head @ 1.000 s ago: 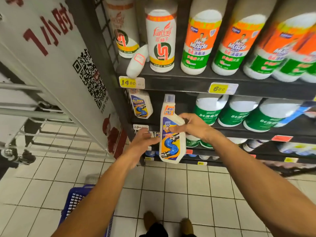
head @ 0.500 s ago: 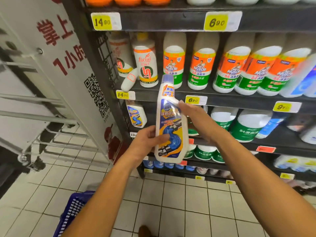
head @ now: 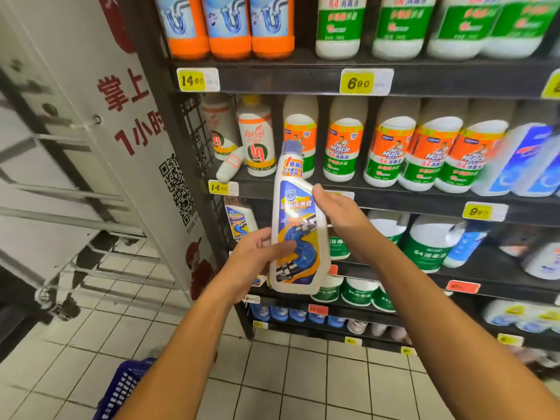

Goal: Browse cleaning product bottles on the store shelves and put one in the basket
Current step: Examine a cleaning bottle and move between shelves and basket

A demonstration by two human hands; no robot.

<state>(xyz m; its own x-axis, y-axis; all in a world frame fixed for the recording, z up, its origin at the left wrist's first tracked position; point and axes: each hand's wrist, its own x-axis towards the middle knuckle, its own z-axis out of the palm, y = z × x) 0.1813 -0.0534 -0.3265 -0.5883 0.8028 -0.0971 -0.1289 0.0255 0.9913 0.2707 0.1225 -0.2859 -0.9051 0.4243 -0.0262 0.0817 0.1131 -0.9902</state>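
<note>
One white bottle [head: 298, 234] held upright by two hands; left hand [head: 257, 262] clamps its lower side, right hand [head: 339, 207] clamps its shoulder; one blue basket [head: 121, 389] below; three orange bottles [head: 230, 25] above.

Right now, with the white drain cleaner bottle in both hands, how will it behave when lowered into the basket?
The bottle looks like stiff plastic, so it should keep its shape. It seems fairly heavy, since the left hand and right hand both hold it. Tall and narrow, it may tip over in the basket.
</note>
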